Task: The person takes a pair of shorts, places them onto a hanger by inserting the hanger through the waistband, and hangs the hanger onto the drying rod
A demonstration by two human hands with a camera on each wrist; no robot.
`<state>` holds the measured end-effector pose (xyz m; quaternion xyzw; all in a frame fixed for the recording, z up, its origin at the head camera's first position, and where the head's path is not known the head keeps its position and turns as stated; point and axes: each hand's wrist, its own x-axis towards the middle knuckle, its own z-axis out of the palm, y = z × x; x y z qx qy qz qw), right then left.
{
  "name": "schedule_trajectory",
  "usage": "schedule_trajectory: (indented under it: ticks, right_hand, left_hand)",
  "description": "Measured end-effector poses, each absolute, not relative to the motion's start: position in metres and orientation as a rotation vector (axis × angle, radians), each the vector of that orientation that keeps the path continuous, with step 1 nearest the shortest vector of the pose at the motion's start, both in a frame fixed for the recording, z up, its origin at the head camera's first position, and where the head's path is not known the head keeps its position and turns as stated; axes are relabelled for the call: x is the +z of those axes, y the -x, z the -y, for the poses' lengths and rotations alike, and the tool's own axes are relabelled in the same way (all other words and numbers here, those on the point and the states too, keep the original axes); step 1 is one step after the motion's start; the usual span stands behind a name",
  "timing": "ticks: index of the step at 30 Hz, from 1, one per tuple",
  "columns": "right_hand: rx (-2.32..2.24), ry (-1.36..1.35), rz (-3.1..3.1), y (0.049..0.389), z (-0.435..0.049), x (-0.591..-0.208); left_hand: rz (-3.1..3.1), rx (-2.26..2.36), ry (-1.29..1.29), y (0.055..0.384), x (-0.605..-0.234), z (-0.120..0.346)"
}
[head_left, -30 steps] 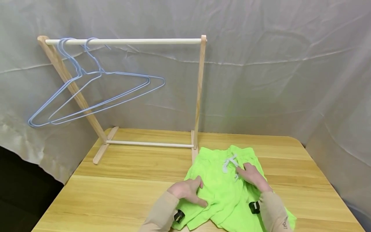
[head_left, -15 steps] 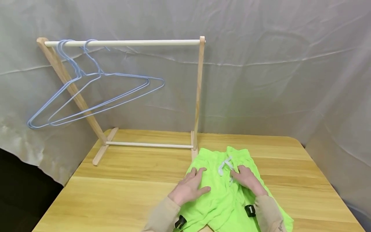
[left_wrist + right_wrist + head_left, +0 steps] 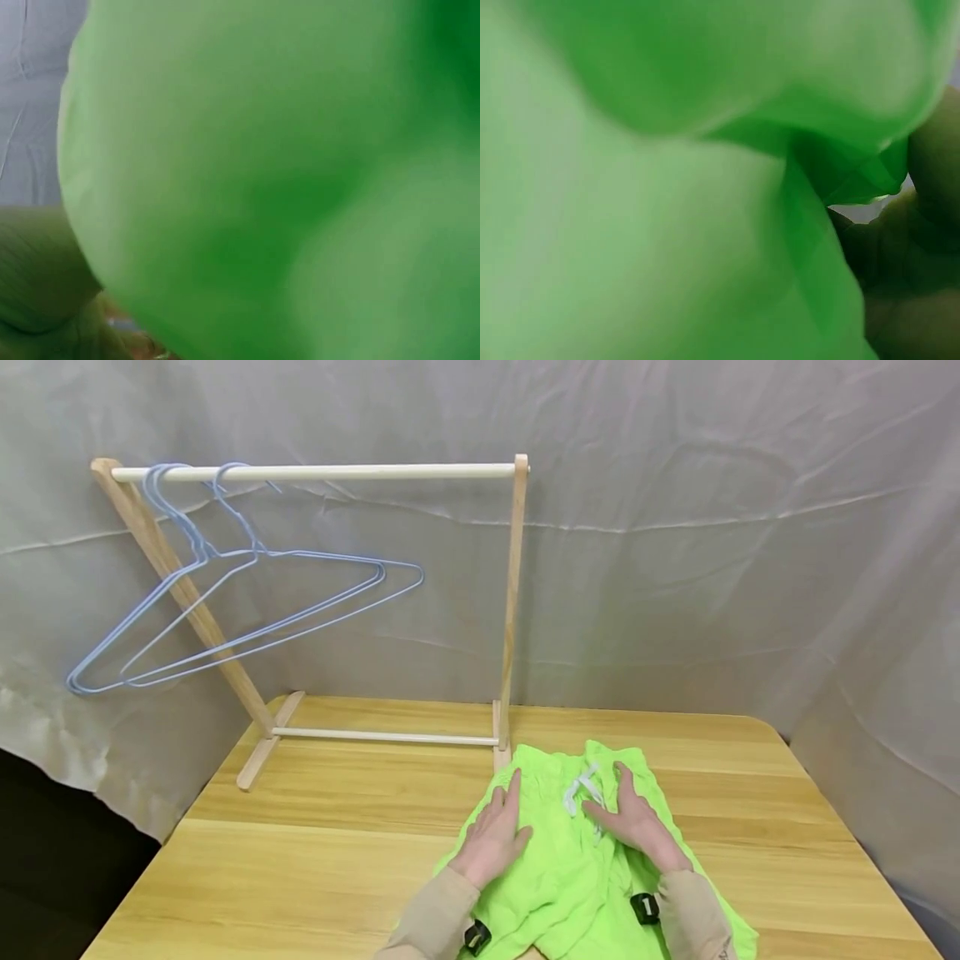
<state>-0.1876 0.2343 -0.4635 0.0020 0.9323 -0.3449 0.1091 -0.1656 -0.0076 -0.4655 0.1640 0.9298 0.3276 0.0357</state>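
Note:
Neon green shorts (image 3: 551,860) lie at the front of the table, waistband toward the back, with a white drawstring (image 3: 573,795) hanging at the middle. My left hand (image 3: 491,837) rests on the left side of the shorts, fingers stretched toward the waistband. On the right side lies my right hand (image 3: 637,823), fingers extended and thumb beside the drawstring. Blurred green cloth (image 3: 210,150) fills most of the left wrist view, with part of the hand dark at lower left. Folded green cloth (image 3: 652,232) also covers much of the right wrist view, partly hiding the hand at right.
A wooden clothes rack (image 3: 512,610) stands at the back left of the wooden table (image 3: 322,877). Several blue wire hangers (image 3: 255,556) hang from the left part of its rail. A grey curtain (image 3: 675,593) encloses the back and sides.
Both hands have slid up the shorts toward the waistband. The left hand moved farther forward and its fingers straightened; the right hand's fingers opened out from near the drawstring.

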Motion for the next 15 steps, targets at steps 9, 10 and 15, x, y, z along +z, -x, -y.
schedule_trajectory:
  ticks: [9, 10, 15]
  right_hand:
    - [-0.968, -0.01, -2.748, 0.187, -0.231, -0.461]
    - [-0.982, -0.031, -2.739, 0.186, -0.23, -0.461]
    - [-1.06, -0.103, -2.722, 0.185, -0.23, -0.464]
  left_hand:
    - [-2.897, 1.027, -0.409, 0.172, -0.472, 0.013]
    - [-2.899, 1.043, -0.41, 0.173, -0.473, 0.014]
    - [-2.946, 1.107, -0.43, 0.177, -0.477, 0.018]
